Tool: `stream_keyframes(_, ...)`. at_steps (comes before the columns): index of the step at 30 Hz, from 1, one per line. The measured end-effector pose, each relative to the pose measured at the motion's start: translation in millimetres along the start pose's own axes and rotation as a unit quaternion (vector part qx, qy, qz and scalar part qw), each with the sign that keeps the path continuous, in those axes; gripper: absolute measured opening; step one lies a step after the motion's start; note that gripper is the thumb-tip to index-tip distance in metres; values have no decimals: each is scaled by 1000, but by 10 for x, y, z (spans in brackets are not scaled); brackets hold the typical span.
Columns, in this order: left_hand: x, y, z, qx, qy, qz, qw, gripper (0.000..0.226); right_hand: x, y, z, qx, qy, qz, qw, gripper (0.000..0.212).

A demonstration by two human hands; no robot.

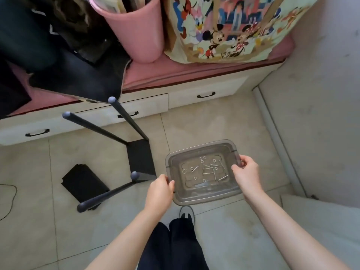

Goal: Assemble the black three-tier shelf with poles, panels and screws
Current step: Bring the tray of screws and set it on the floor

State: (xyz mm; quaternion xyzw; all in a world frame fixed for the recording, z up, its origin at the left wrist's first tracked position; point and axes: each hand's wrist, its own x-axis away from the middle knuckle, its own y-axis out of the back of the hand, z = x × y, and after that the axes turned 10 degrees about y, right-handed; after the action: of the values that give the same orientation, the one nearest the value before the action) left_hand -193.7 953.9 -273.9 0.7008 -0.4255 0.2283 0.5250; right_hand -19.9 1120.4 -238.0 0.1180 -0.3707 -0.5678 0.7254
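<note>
I hold a clear plastic tray [196,199] above the tiled floor. My left hand [159,187] grips its left rim and my right hand [246,172] grips its right rim. Several silver screws [209,171] and washers lie loose inside it. To the left, a black shelf panel [140,157] sits on the floor with dark poles [127,119] rising from its corners, each topped by a rounded cap. A stack of loose black panels [83,182] lies flat further left.
A low white cabinet with drawers [144,106] and a pink cushion top runs along the back, carrying a pink bin [136,32] and a cartoon-print bag [224,26]. A wall [321,94] closes the right side. My shoe [186,213] stands under the tray.
</note>
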Motion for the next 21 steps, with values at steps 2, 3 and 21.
stream_keyframes(2, -289, -226, 118, -15, 0, 1, 1000, 16, -177, -239, -275, 20, 6, 1, 1000, 36)
stream_keyframes(3, -437, -336, 167, -16, 0, 1, 1000, 15, -274, -359, -420, 30, 9, -2, 1000, 35)
stream_keyframes(21, -3336, -1849, 1116, 114, 76, 109, 985, 23, -2005, -2686, -2562, 292, 134, 74, 944, 58)
